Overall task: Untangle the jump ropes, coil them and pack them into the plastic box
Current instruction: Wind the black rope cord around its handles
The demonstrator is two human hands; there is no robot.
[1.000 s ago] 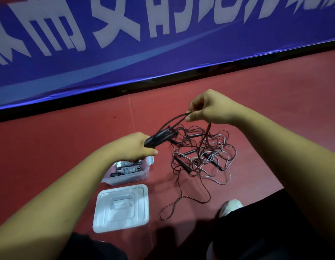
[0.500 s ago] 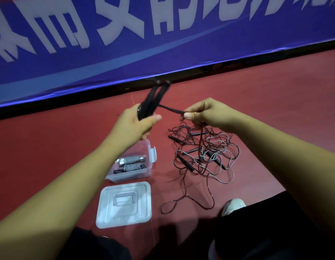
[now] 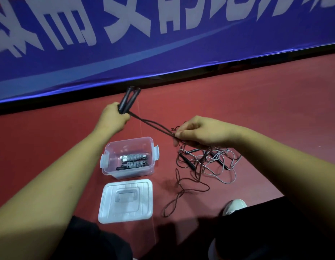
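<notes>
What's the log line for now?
left hand grip holds black handles | right hand grip pinches rope strands | plastic box open, coiled ropes inside

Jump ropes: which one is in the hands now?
The dark rope stretched from left hand to right hand; the rest lie in the floor tangle or coiled in the box.

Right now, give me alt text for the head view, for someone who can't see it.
A left hand grips two black handles while the right hand pinches their taut cord above a tangle of ropes on a red floor. An open box holding coiled ropes sits beside its lid.
</notes>
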